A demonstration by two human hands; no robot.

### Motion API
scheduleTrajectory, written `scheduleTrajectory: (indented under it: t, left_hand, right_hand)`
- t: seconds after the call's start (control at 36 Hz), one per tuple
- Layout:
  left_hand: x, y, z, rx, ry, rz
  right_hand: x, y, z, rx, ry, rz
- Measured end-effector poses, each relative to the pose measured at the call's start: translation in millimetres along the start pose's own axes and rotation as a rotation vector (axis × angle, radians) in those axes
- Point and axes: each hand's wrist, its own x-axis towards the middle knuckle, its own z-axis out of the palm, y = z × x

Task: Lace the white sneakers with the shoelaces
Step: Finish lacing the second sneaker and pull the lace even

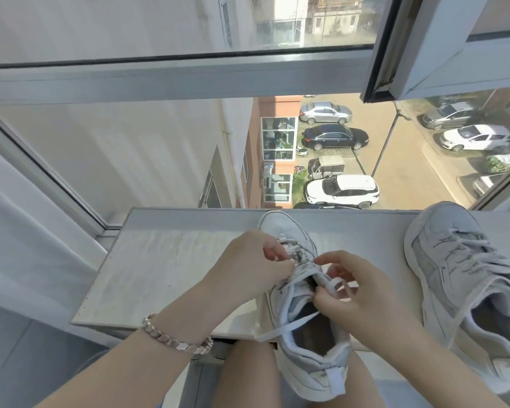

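Observation:
A white sneaker (pixel 289 231) lies toe-away on the window ledge (pixel 165 266), its heel over the ledge's front edge above my knee. Its white shoelace (pixel 289 323) is threaded through the lower eyelets, with a loose end trailing across the shoe's opening. My left hand (pixel 248 266) pinches the lace at the left eyelet row. My right hand (pixel 354 293) grips a lace end against the right side of the tongue. A second white sneaker (pixel 460 278) with its lace threaded rests at the right, untouched.
The ledge ends at a large window (pixel 159 160) looking down on a street with parked cars. An open window sash (pixel 424 45) hangs at the upper right. A metal bracelet (pixel 177 338) circles my left wrist. My bare knee (pixel 248 375) is below the ledge.

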Motion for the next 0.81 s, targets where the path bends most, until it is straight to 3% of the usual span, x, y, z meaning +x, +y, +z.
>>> scheduleTrajectory:
  t: [0.11, 0.31, 0.36, 0.53, 0.64, 0.72, 0.81]
  left_hand:
    - [3.3, 1.9, -1.2, 0.034, 0.001, -0.044]
    - [14.2, 13.8, 2.3, 0.357, -0.035, -0.035]
    - [13.8, 9.0, 4.4, 0.299, -0.054, -0.057]
    - [-2.0, -11.8, 10.1, -0.316, 0.092, -0.130]
    - [-16.3, -10.4, 12.2, -0.275, 0.125, -0.031]
    - [-30.1, -9.2, 13.5, -0.275, 0.029, 0.010]
    - [-38.9, -12.8, 16.0, -0.212, -0.038, 0.030]
  right_hand:
    - [0.3, -0.3, 0.6, -0.019, -0.013, -0.020]
    - [-2.2, 0.1, 3.3, -0.088, 0.022, -0.054]
    - [-3.5, 0.9, 3.2, -0.093, 0.028, -0.052]
    - [-2.5, 0.9, 7.6, -0.035, 0.039, -0.044]
    - [1.1, -5.7, -0.9, -0.127, -0.099, -0.195]
    - [2.6, -15.7, -10.1, -0.370, -0.244, -0.230]
    - [6.8, -19.0, -8.4, -0.639, -0.173, -0.268]
